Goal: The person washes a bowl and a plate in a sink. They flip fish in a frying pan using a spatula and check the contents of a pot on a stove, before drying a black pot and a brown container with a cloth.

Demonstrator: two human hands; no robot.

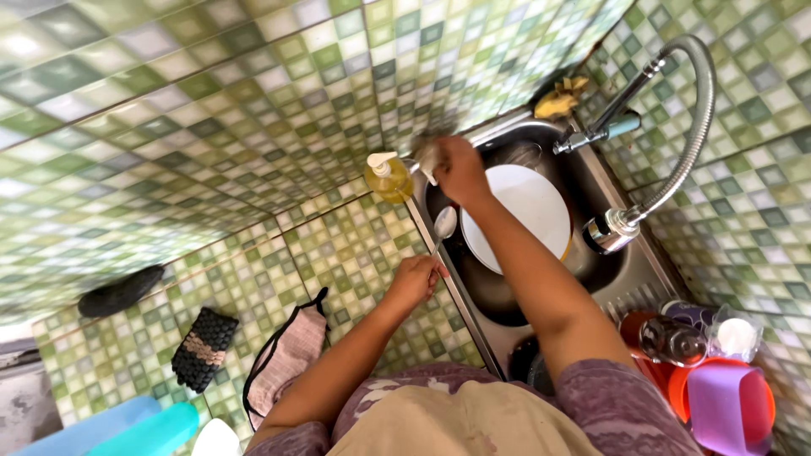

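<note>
The walls are covered with small square mosaic tiles in green, white and grey. The same tiling is carried over the worktop. A stainless steel sink is set into the worktop at a corner. A tap with a flexible metal hose is mounted on the right-hand wall. Even, diffuse light is reflected by the glazed tile surfaces.

White plate, yellow soap bottle, green-and-white checkered tiles, silver sink, purple cup
</note>
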